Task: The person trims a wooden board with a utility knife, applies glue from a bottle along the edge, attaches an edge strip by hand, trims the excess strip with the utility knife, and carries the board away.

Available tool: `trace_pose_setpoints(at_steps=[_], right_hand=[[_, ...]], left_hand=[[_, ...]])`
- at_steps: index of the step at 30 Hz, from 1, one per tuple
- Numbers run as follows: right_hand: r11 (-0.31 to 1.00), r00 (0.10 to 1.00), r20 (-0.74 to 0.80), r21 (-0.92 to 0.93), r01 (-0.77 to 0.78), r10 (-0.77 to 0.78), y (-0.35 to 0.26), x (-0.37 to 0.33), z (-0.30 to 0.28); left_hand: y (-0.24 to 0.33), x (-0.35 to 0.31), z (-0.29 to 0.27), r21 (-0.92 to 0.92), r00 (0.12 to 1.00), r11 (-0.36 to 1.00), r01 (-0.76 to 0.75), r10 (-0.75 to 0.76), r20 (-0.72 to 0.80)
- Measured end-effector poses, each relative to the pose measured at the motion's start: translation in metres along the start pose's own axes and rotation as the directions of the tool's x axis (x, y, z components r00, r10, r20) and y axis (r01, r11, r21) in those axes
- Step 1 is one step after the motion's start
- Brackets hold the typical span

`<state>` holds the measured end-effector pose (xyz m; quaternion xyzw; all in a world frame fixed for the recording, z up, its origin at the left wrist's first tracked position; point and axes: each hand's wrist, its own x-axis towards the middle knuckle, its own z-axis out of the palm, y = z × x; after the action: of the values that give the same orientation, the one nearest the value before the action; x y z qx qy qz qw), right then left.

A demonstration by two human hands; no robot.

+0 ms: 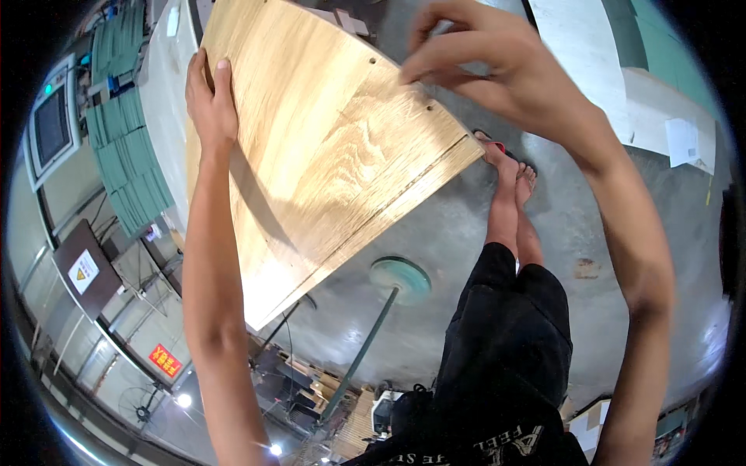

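Observation:
A wide wood-grain panel (334, 132) is tilted across the upper middle of the view. Small dark holes dot the panel near its right edge, and a narrow groove runs along its lower edge. At its left edge my left hand (211, 101) is closed on the panel, thumb on the face and fingers at the rim. Over the right edge, close to the holes, hovers my right hand (497, 66), its fingers curled into a pinch. Whatever the fingertips may hold is too small and blurred to make out.
Stacked green strips (128, 155) and a control screen (53, 124) stand at the left. Below the panel, a round-based green stand (400, 277) rests on the grey floor (536, 326). A white board (579, 54) lies at the upper right, beside my sandalled feet.

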<state>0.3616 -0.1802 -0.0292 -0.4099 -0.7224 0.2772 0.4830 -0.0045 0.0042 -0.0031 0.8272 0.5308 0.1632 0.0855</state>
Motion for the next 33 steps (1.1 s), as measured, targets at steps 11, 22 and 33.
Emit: trace_pose_setpoints(at_steps=[11, 22, 33], right_hand=[[0.938, 0.937, 0.281, 0.214, -0.273, 0.208, -0.048, -0.076, -0.024], [0.998, 0.969, 0.247, -0.07, -0.002, 0.019, -0.037, -0.056, -0.016], [0.688, 0.719, 0.053, 0.247, -0.682, 0.693, -0.045, -0.025, 0.019]], left_hand=[[0.001, -0.002, -0.011, 0.012, 0.999, 0.999, 0.046, -0.046, 0.008], [-0.001, -0.009, -0.001, -0.048, 1.0, 0.999, 0.005, -0.007, -0.026], [0.012, -0.017, -0.004, 0.13, 0.999, 0.991, 0.028, -0.022, -0.046]])
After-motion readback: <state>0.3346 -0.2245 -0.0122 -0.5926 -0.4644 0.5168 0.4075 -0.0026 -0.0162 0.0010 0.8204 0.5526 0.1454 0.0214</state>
